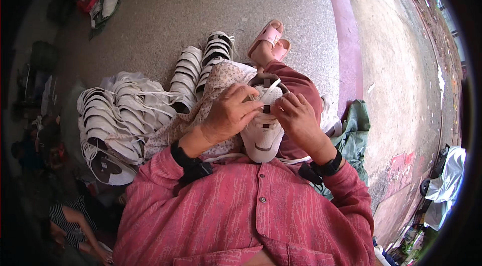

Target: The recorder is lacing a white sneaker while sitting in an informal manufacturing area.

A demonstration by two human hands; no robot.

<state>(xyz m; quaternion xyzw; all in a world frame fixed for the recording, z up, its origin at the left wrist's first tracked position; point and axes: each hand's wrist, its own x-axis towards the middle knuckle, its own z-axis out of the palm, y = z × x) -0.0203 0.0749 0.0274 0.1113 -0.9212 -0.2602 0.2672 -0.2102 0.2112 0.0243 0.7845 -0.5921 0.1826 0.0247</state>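
While the white shoe (263, 133) rests on the lap, the left hand (228, 113) has its grip pinched on a white lace (270, 89), and the right hand (296, 118) clamps the shoe's side, beside stacked shoes (125, 115).

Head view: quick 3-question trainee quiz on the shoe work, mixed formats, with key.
1. True or false: both hands are on the shoe upper in the lap.
2. Where is the pile of uppers? A) at the person's left B) on the pink curb C) behind the sandal
3. Fill in: the white lace rises from the upper's ____ end, the one nearer the knees.

Key: 1 true; 2 A; 3 far
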